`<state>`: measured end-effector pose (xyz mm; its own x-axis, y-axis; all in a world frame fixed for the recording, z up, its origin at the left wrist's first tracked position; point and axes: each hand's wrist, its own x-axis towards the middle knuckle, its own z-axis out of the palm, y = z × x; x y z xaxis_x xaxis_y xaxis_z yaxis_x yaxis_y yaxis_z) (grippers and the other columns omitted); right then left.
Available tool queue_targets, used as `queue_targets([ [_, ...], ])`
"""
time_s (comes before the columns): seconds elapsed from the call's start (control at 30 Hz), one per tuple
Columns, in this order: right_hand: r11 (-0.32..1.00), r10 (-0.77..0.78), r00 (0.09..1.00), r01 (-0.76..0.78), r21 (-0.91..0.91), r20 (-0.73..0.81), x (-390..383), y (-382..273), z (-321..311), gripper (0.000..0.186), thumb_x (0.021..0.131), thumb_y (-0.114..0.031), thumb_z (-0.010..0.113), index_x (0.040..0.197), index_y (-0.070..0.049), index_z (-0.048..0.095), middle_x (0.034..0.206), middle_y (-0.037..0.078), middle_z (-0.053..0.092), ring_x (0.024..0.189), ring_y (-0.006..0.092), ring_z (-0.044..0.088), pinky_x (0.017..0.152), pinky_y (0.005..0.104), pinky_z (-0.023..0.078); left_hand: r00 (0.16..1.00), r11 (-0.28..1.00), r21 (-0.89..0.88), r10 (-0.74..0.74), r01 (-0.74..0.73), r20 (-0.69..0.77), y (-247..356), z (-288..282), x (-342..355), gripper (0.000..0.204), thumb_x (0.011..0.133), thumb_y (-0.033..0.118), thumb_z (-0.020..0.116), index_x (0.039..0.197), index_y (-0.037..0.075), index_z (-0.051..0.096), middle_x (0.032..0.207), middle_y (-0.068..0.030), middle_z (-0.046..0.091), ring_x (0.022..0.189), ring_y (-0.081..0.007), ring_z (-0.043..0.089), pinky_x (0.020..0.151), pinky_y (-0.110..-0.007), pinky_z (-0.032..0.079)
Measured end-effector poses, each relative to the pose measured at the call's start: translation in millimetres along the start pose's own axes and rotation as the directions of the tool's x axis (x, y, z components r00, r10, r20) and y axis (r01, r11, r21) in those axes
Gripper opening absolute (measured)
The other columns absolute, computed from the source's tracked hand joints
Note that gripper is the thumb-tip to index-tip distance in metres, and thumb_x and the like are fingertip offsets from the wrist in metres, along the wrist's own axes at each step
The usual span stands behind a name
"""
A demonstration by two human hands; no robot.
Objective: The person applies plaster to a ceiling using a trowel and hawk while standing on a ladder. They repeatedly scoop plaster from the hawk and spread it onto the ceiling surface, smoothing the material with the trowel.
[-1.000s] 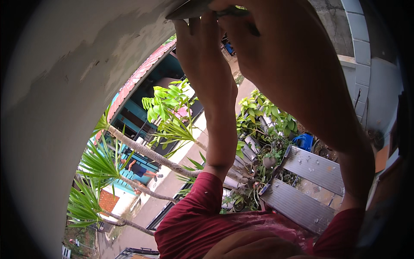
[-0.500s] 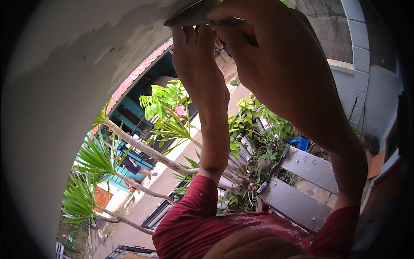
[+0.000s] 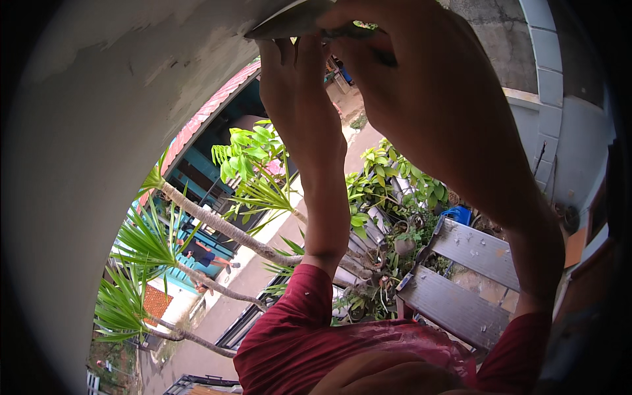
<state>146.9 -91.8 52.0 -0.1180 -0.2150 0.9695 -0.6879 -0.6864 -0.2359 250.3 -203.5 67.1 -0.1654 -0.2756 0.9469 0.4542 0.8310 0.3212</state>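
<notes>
Grey metal blade [image 3: 286,25] in its grasp, the right hand [image 3: 398,69] is raised; the left hand [image 3: 289,76] is just under the blade, its hold impossible to tell. The blade's tip is at the patchy wall [image 3: 131,99]; beyond stand green plants [image 3: 431,189].

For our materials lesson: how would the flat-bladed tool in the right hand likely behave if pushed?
The flat-bladed tool looks grey and metallic, so it is probably fairly stiff. It narrows to a pointed corner, which may flex slightly. Its smooth face could be slippery.
</notes>
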Motion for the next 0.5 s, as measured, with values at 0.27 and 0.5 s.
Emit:
queue_targets([
  [0.27, 1.000, 0.001, 0.999, -0.001, 0.000, -0.048, -1, 1, 8, 0.015, 0.093, -0.006, 0.061, 0.098, 0.008, 0.065, 0.076, 0.021, 0.069, 0.069, 0.0308, 0.068, 0.064, 0.0396, 0.055, 0.975, 0.961, 0.196, -0.169, 0.195, -0.144, 44, 14, 1, 0.031, 0.101, 0.016, 0.059, 0.125, -0.004, 0.058, 0.115, -0.0076, 0.067, 0.099, -0.0131, 0.064, 0.089, -0.032, 0.051],
  [0.5, 1.000, -0.007, 0.999, 0.007, 0.020, -0.043, -4, -4, 19, 0.015, 0.093, -0.008, 0.061, 0.096, 0.006, 0.065, 0.076, 0.021, 0.069, 0.070, 0.0331, 0.069, 0.065, 0.0421, 0.056, 0.996, 0.989, 0.125, -0.080, 0.083, -0.027, 21, -11, -6, 0.032, 0.101, 0.017, 0.059, 0.126, -0.003, 0.057, 0.114, -0.0073, 0.068, 0.098, -0.0131, 0.064, 0.090, -0.032, 0.051],
])
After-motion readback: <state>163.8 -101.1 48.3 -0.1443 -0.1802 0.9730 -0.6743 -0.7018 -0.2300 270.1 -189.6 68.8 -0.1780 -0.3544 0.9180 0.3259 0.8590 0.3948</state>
